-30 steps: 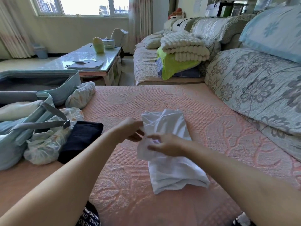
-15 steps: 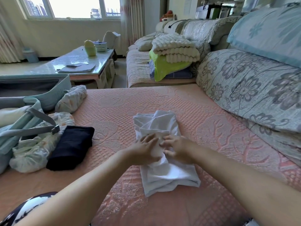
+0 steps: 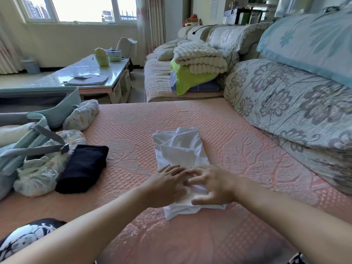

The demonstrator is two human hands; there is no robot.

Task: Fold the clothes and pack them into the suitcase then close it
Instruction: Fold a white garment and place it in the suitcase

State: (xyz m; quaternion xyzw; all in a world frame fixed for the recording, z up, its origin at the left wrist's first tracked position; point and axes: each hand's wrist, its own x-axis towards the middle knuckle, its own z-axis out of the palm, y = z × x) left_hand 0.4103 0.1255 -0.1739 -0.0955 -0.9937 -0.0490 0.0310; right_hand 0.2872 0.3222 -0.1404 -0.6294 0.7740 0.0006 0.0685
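1. The white garment (image 3: 179, 147) lies half-folded on the pink quilted cover (image 3: 238, 130), well apart from the open suitcase (image 3: 57, 111) on the left.
2. The left hand (image 3: 166, 184) and right hand (image 3: 212, 184) press its near end, fingers spread almost flat and gripping nothing.
3. Risk: lifting it with so loose a hold would likely let the slack layers slide apart and the rumpled far end bunch.

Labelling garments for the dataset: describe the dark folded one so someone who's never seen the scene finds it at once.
Start at the open pale-blue suitcase on the left of the pink quilted cover. Just right of it lies the dark folded garment, against a pale printed bundle. It is the only dark piece there; its neighbours are pale.
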